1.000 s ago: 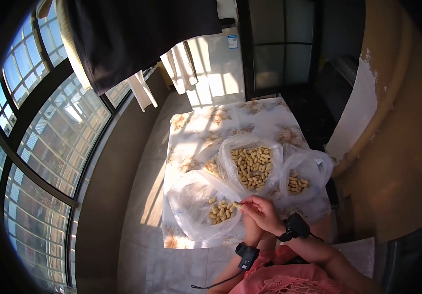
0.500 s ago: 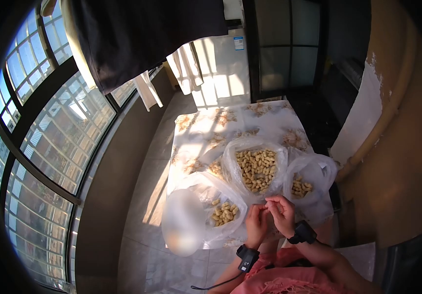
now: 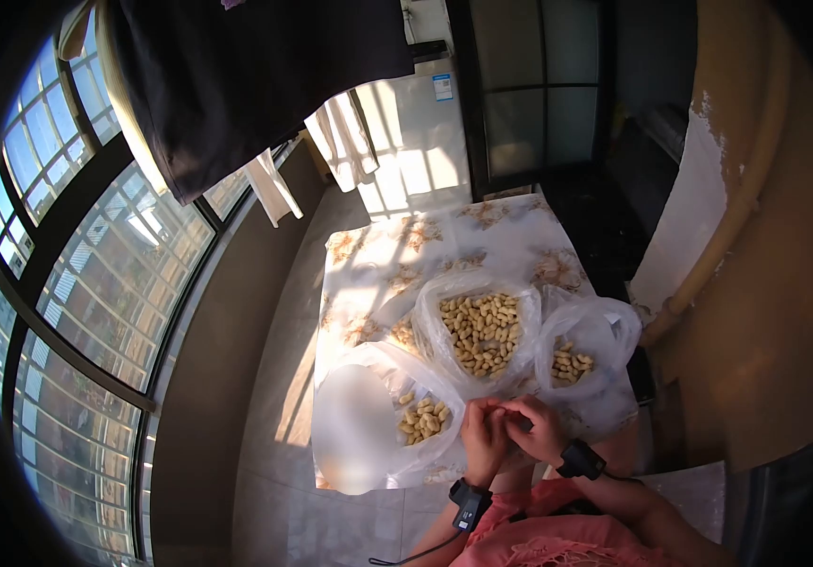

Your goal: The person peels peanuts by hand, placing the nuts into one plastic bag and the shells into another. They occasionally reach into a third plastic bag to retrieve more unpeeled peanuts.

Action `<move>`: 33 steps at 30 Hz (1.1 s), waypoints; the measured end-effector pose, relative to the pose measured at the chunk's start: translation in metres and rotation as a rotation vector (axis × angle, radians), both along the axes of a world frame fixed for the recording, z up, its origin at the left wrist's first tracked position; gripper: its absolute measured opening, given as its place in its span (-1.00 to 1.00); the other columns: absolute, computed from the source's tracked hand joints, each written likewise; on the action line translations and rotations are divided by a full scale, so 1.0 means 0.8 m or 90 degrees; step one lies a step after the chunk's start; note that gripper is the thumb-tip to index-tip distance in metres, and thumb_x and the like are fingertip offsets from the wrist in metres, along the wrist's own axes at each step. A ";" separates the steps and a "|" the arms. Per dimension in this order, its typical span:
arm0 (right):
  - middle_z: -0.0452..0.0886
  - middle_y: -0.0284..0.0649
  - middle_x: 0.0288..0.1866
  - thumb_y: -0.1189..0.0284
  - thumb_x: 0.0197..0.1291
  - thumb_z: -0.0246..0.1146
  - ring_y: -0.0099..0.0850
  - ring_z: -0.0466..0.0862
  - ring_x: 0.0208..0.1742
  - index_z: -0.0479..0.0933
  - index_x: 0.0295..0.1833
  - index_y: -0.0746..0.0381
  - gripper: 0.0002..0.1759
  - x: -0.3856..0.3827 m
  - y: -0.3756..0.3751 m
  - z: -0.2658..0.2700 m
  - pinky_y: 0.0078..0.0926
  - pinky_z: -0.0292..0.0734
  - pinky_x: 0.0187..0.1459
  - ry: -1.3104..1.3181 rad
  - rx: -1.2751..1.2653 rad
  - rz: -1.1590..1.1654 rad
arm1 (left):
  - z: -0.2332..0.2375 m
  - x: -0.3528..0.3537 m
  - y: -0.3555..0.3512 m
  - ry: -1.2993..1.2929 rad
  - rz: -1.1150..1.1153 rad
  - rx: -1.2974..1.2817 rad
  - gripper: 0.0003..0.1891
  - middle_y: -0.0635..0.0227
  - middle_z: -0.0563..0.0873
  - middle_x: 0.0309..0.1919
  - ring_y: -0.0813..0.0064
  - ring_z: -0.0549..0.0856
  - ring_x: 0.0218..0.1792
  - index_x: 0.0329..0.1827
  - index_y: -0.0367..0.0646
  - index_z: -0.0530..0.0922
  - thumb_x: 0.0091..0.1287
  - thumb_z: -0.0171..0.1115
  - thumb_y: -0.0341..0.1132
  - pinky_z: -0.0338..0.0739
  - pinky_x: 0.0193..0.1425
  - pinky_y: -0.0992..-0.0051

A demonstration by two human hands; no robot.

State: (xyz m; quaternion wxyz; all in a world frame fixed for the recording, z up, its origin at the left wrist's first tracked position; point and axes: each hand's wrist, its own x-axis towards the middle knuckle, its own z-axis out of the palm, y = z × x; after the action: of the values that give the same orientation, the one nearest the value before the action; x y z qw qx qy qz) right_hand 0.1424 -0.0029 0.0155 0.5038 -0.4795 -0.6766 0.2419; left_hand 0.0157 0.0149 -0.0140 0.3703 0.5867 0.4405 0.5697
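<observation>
My left hand (image 3: 484, 440) and my right hand (image 3: 537, 431) meet at the near edge of the table, fingers curled and fingertips pressed together. Whatever is between them is hidden by the fingers. Just beyond them lies an open clear plastic bag (image 3: 432, 323) with a large heap of peanuts in their shells (image 3: 482, 331). To the left, another plastic bag (image 3: 383, 357) holds a smaller pile of peanuts (image 3: 423, 420). A third plastic bag (image 3: 614, 331), on the right, has a few peanuts (image 3: 572, 363) in it.
A flowered cloth (image 3: 378, 265) covers the table. A blurred pale patch (image 3: 354, 430) hides its near left corner. Dark clothing (image 3: 255, 85) hangs overhead at the upper left, near barred windows (image 3: 123, 274). A pipe (image 3: 709, 269) runs along the right wall.
The view has shifted slightly, moving the table a little left in the picture. My right hand's fingers have lowered and curled closer against my left hand. The bags look the same.
</observation>
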 end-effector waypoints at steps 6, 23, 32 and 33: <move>0.65 -0.15 -0.20 0.56 0.26 0.30 -0.24 0.70 -0.23 0.58 -0.05 0.26 -0.84 0.003 0.003 -0.017 -0.40 0.60 -0.19 0.043 -0.042 -0.014 | 0.007 -0.004 -0.002 0.057 0.012 0.013 -0.85 0.26 0.61 -0.25 0.46 0.66 -0.25 -0.03 -0.27 0.52 0.38 0.20 -0.56 0.57 -0.14 0.49; 0.63 -0.34 -0.32 0.48 0.41 0.24 -0.63 0.61 -0.34 0.57 -0.08 0.34 -0.87 -0.001 -0.005 -0.012 -0.65 0.51 -0.27 0.320 -0.118 -0.041 | 0.029 -0.002 -0.008 -0.093 -0.071 -0.098 -0.90 0.42 0.66 -0.32 0.67 0.61 -0.35 -0.03 -0.28 0.56 0.46 0.16 -0.52 0.53 -0.21 0.64; 0.66 -0.30 -0.17 0.58 0.35 0.26 -0.61 0.67 -0.18 0.56 -0.04 0.36 -0.88 0.013 -0.014 0.010 -0.63 0.57 -0.12 0.230 -0.109 -0.025 | 0.036 -0.003 -0.018 -0.176 -0.081 -0.095 -0.88 0.43 0.64 -0.34 0.68 0.58 -0.39 0.01 -0.27 0.55 0.47 0.18 -0.51 0.50 -0.27 0.66; 0.67 -0.29 -0.17 0.59 0.32 0.28 -0.59 0.68 -0.17 0.57 -0.05 0.37 -0.87 0.014 -0.016 0.013 -0.62 0.58 -0.11 0.219 -0.101 -0.021 | 0.035 -0.003 -0.020 -0.174 -0.082 -0.099 -0.88 0.43 0.64 -0.34 0.68 0.58 -0.39 0.01 -0.27 0.55 0.47 0.18 -0.51 0.50 -0.27 0.66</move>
State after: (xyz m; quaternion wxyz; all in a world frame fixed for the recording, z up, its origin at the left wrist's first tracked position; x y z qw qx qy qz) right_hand 0.1537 -0.0155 0.0256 0.5765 -0.4802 -0.5513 0.3649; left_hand 0.0131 -0.0013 0.0142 0.5067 0.5001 0.3901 0.5839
